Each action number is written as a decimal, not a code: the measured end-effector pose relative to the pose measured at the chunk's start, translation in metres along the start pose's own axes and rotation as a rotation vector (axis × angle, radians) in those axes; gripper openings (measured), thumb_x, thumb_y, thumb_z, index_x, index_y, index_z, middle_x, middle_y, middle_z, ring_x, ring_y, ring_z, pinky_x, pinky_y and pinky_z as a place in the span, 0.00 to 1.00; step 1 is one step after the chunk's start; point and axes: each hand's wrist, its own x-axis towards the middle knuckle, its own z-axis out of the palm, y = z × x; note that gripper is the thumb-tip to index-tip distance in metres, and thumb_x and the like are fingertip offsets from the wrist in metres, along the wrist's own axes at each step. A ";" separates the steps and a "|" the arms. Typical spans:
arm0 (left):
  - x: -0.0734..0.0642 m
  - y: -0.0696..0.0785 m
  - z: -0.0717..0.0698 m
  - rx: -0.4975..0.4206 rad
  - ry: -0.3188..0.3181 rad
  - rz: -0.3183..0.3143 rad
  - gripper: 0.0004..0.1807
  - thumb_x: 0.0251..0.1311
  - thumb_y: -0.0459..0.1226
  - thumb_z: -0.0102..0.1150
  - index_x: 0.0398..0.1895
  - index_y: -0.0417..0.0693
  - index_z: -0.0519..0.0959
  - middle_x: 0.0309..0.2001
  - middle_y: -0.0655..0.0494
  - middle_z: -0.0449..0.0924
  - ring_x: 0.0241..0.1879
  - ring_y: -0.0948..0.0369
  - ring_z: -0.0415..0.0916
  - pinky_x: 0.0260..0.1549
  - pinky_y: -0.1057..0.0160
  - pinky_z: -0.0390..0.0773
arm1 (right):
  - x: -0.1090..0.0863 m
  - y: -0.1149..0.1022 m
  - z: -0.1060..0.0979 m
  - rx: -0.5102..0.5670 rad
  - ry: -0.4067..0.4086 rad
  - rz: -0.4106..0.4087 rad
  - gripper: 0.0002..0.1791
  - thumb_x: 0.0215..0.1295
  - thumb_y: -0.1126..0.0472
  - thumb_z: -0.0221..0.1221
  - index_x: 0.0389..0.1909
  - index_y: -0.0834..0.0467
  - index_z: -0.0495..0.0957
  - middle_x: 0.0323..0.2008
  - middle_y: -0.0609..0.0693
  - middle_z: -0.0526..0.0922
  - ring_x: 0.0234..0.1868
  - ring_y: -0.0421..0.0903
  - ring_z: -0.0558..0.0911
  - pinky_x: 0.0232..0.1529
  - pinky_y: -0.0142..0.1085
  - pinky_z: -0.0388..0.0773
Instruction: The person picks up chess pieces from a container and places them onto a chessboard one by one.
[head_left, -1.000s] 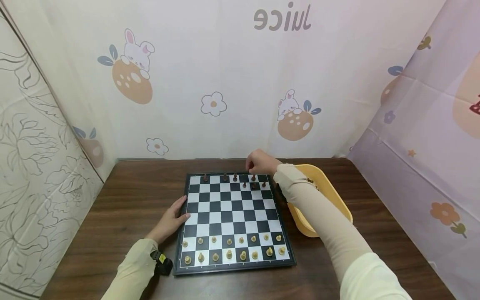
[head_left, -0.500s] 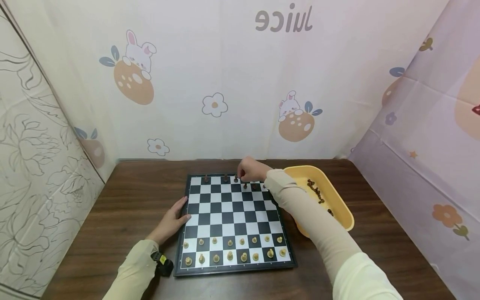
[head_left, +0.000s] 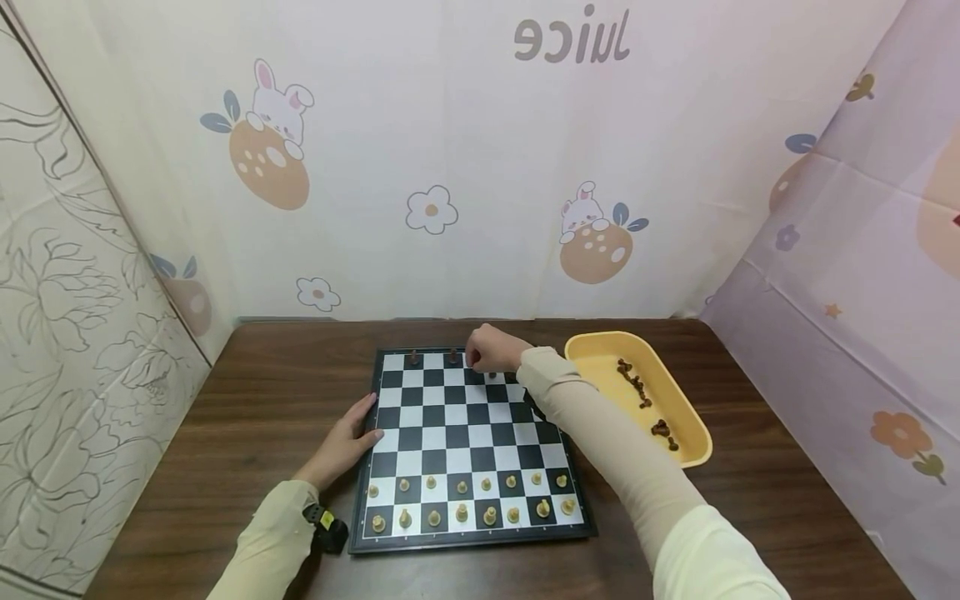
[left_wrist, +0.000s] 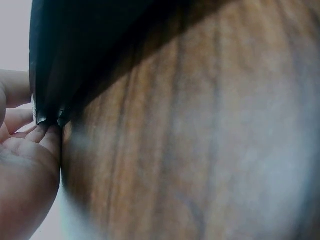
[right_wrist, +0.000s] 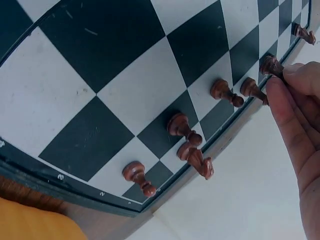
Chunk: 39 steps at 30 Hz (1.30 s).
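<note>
A black-and-white chessboard (head_left: pixel 435 414) lies on the table. My left hand (head_left: pixel 341 446) holds its left edge, thumb over the top; in the left wrist view the fingers (left_wrist: pixel 42 140) press under the rim. At the board's far edge is my right hand (head_left: pixel 491 348). In the right wrist view, its thumb and fingers pinch the top of a dark brown chess piece (right_wrist: pixel 271 66) standing in the far row. Beside it stand another brown piece (right_wrist: pixel 252 90), a pawn (right_wrist: pixel 220 91) and a knight (right_wrist: pixel 197 159). The held piece's tip is hidden by the fingers.
Right of the board, a yellow tray (head_left: pixel 588 343) holds several dark pieces (head_left: pixel 637 387). Two rows of light chess pieces (head_left: pixel 461 510) stand along the near side. More dark pieces (head_left: pixel 414 358) stand at the far left. A printed curtain (head_left: pixel 435 275) hangs behind the table.
My right hand has moved left along the far row and now covers a dark piece that was visible there. More of the yellow tray shows. The left hand has stayed in place.
</note>
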 end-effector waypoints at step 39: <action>0.002 0.000 0.002 0.003 0.001 0.018 0.37 0.66 0.29 0.52 0.74 0.40 0.48 0.74 0.38 0.40 0.72 0.43 0.39 0.67 0.48 0.47 | 0.003 0.003 0.004 -0.063 -0.011 0.001 0.08 0.57 0.71 0.61 0.36 0.62 0.85 0.33 0.51 0.85 0.26 0.38 0.80 0.32 0.31 0.79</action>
